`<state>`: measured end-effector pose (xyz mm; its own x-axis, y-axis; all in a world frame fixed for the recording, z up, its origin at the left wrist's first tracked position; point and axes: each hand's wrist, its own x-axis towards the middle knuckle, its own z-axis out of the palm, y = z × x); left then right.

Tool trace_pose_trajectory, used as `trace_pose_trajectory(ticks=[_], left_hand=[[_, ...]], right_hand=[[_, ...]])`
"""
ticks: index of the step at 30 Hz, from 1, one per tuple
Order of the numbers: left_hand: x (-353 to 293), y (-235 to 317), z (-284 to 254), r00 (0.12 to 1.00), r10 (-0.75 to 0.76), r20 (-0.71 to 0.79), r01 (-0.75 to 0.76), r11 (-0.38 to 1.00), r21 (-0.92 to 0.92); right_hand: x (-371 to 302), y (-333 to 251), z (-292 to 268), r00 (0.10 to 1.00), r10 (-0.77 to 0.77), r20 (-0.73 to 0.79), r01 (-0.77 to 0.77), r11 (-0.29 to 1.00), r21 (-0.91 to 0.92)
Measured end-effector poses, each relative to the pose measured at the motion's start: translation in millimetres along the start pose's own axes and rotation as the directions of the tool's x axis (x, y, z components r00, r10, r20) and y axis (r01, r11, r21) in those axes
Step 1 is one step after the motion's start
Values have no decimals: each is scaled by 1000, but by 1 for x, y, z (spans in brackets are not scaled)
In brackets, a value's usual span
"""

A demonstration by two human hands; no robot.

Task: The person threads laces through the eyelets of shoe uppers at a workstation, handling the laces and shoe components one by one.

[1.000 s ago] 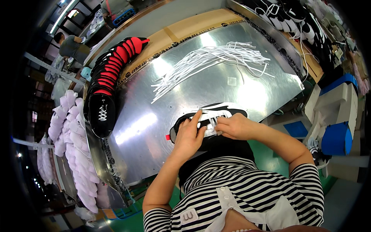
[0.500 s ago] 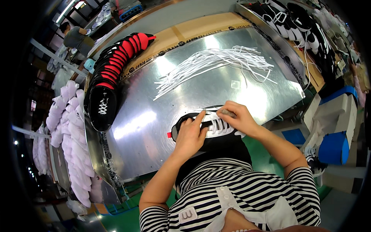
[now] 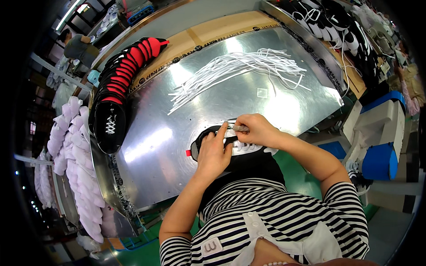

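A black and white shoe upper (image 3: 195,152) with a red heel tab lies at the near edge of the metal table, heel to the left. White laces (image 3: 243,147) cross part of its front. My left hand (image 3: 212,153) grips the upper around its opening, the forefinger reaching to the far eyelet edge. Pinched in my right hand (image 3: 262,131) is a small hand tool with a grey, wrapped-looking handle (image 3: 241,128). Its thin tip points left and meets the eyelet edge by my left fingertip; the tip's exact shape is too small to tell.
Loose white shoelaces (image 3: 235,68) lie bundled across the table (image 3: 151,177). Black uppers with red linings (image 3: 120,82) stand nested along the left edge. Pale lilac pieces (image 3: 80,177) hang beyond. More black and white shoes (image 3: 319,26) sit far right. A person (image 3: 80,46) works far left.
My right hand has moved left along the upper, bringing the tool up to my left forefinger. My left hand keeps its grip. The whole view has shifted slightly.
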<state>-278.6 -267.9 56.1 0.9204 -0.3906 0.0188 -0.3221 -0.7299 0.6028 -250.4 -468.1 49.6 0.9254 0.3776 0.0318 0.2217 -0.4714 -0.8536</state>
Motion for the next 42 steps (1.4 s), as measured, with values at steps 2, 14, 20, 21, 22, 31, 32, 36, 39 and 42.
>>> trace_pose_trajectory(ticks=[2, 14, 20, 21, 22, 31, 32, 36, 39, 42], left_hand=[[-1, 0, 0, 1000, -11, 0, 11, 1000, -3], [1, -1, -1, 1000, 19, 18, -19, 1000, -16], [1, 0, 2, 1000, 13, 26, -12, 1000, -25], [1, 0, 3, 1000, 24, 17, -24, 1000, -13], [1, 1, 3, 999, 37, 8, -37, 999, -1], [1, 3, 1, 997, 68, 35, -67, 997, -23], [1, 3, 1, 996, 79, 34, -78, 997, -20], [-1, -5, 3, 992, 129, -9, -130, 990, -62], [0, -7, -3, 986, 163, -35, -166, 977, -133], [6, -9, -11, 977, 211, 11, -206, 962, -180]], right_hand=[[-3, 1, 1, 1000, 24, 5, -25, 998, 53], [-17, 17, -9, 994, -49, -93, 49, 999, -5], [-13, 17, -8, 998, -33, -48, 29, 996, -79], [-13, 20, -6, 997, -51, -55, 45, 995, -92], [-12, 24, -3, 996, -69, -62, 62, 993, -105], [-22, 30, -11, 998, 60, 30, -65, 970, 232], [-24, 33, -11, 1000, 22, 13, -25, 975, 222], [-32, 40, -11, 983, 1, -185, 59, 945, 322], [-41, 54, -28, 887, 156, -435, 28, 921, 388], [-67, 73, -28, 892, 286, -350, -134, 907, 399]])
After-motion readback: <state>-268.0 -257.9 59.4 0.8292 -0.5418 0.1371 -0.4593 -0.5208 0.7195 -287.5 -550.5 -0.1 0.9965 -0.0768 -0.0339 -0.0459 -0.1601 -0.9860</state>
